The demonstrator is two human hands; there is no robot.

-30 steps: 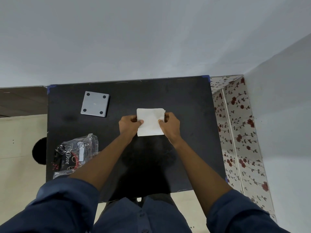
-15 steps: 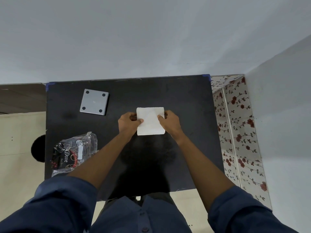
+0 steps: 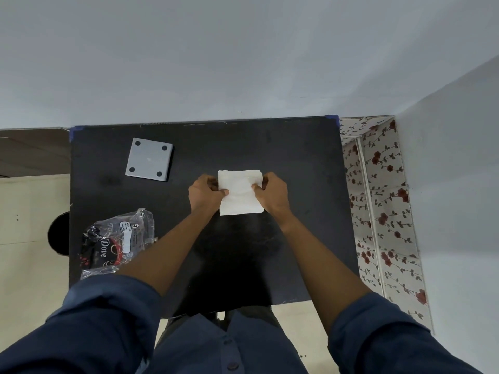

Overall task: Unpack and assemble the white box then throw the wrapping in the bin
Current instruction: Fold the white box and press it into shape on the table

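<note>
Left hand (image 3: 205, 195) fingers curl round the left edge of the flat white folded cardboard box (image 3: 240, 192), thumb (image 3: 224, 192) on top, pinching it; right hand (image 3: 272, 193) pinches the right edge the same way, thumb (image 3: 256, 187) on the white face. Box is held between both hands over the middle of the black square table (image 3: 297, 163). Far left of the fingers lies a grey square plate (image 3: 149, 163) with four dark dots. Near left, by the left forearm, a crumpled clear plastic wrapping (image 3: 118, 245) with "Dove" print. Rolled dark blue sleeves (image 3: 108, 319) below.
</note>
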